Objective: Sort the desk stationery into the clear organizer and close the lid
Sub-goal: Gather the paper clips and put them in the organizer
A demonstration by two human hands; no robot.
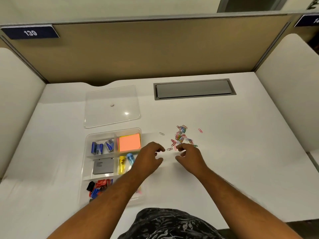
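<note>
The clear organizer (88,140) lies at the desk's left, holding staple boxes (101,147), an orange sticky-note pad (129,141), a grey card (103,166), yellow and blue tubes (122,164) and binder clips (99,186). Its clear lid (112,106) lies flat behind it. A scatter of coloured paper clips (181,135) lies to the right. My left hand (150,157) and my right hand (189,155) hover at the near edge of the pile, fingers loosely curled with thumb and fingers apart, holding nothing that I can see. My left forearm covers the organizer's near right compartments.
A grey cable hatch (194,89) is set into the desk at the back right. Tan partition panels and white side dividers wall in the desk. Single clips lie apart at the left (161,133) and right (200,130) of the pile.
</note>
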